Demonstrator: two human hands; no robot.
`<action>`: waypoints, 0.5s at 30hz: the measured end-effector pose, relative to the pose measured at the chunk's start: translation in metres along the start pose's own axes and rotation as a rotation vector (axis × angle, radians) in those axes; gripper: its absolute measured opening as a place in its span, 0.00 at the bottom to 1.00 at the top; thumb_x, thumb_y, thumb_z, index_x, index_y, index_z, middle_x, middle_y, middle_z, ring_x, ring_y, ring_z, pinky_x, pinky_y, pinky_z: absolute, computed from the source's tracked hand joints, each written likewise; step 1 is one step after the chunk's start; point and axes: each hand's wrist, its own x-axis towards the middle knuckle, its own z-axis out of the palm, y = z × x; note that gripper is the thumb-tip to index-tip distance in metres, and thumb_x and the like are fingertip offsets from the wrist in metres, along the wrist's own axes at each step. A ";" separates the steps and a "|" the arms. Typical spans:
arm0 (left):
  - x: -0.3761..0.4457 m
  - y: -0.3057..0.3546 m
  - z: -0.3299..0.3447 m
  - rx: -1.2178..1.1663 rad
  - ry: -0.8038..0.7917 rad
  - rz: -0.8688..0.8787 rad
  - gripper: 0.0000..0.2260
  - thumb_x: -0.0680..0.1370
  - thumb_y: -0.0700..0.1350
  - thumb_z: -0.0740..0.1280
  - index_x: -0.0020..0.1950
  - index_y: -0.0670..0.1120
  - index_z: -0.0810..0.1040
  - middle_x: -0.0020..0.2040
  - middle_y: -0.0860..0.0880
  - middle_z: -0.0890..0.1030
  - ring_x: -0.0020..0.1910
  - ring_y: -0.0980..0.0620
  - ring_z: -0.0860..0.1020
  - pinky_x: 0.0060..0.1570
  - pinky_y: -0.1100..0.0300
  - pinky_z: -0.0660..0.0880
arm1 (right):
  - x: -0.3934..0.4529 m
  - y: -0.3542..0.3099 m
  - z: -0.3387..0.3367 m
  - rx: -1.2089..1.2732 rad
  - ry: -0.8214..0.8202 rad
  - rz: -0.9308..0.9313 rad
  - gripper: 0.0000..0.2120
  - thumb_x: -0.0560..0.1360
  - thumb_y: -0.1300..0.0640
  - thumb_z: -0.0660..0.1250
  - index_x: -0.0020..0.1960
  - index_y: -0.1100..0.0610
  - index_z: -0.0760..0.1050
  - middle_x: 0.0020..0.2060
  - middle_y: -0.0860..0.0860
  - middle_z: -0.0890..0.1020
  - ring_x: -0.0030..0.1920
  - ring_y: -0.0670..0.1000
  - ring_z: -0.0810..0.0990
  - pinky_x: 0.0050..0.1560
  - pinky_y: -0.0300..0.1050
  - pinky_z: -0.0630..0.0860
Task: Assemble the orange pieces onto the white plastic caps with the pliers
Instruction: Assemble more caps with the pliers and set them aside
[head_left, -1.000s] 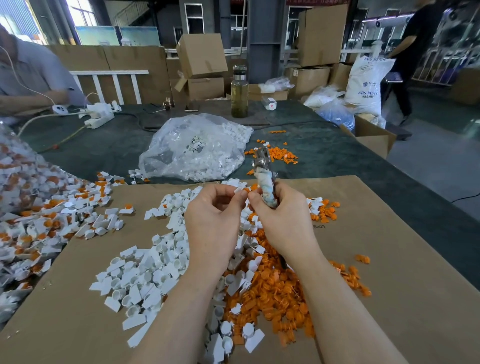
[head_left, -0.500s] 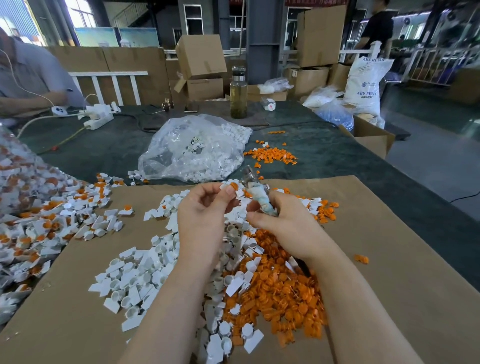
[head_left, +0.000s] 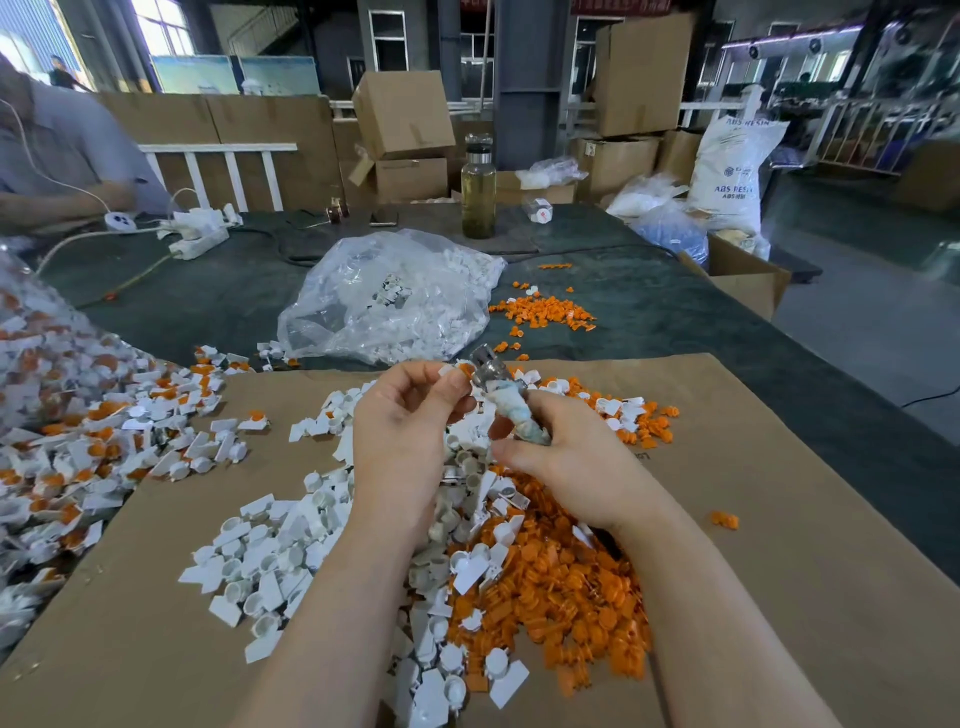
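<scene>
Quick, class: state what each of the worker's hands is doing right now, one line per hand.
Left hand: fingers pinch a white cap.
Right hand: grips the pliers by the wrapped handle.

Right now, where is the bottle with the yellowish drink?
The bottle stands upright at the table's far edge, centre of the head view, behind the clear bag of white caps.

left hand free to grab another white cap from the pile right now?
Probably not yet. The left hand pinches a white cap held up at the pliers, which the right hand grips. The white cap pile lies uncovered just below.
</scene>
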 end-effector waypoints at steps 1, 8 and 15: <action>0.000 -0.001 0.000 0.057 0.018 0.021 0.03 0.76 0.37 0.72 0.43 0.43 0.80 0.33 0.53 0.82 0.35 0.55 0.81 0.41 0.64 0.79 | 0.001 0.001 0.002 0.011 0.057 -0.001 0.04 0.74 0.54 0.71 0.44 0.51 0.76 0.31 0.43 0.76 0.30 0.40 0.73 0.34 0.38 0.68; -0.010 -0.006 0.009 0.307 0.046 0.129 0.06 0.75 0.42 0.74 0.40 0.51 0.81 0.38 0.50 0.84 0.40 0.50 0.83 0.44 0.56 0.81 | 0.005 -0.005 0.012 0.033 0.420 -0.057 0.08 0.76 0.49 0.69 0.44 0.54 0.76 0.30 0.46 0.77 0.29 0.43 0.72 0.31 0.40 0.69; -0.013 -0.007 0.012 0.302 0.026 0.153 0.05 0.75 0.42 0.74 0.41 0.50 0.81 0.38 0.51 0.85 0.39 0.54 0.84 0.40 0.66 0.78 | 0.006 -0.003 0.014 0.031 0.421 -0.022 0.09 0.76 0.50 0.69 0.43 0.56 0.76 0.28 0.46 0.74 0.28 0.42 0.71 0.28 0.36 0.65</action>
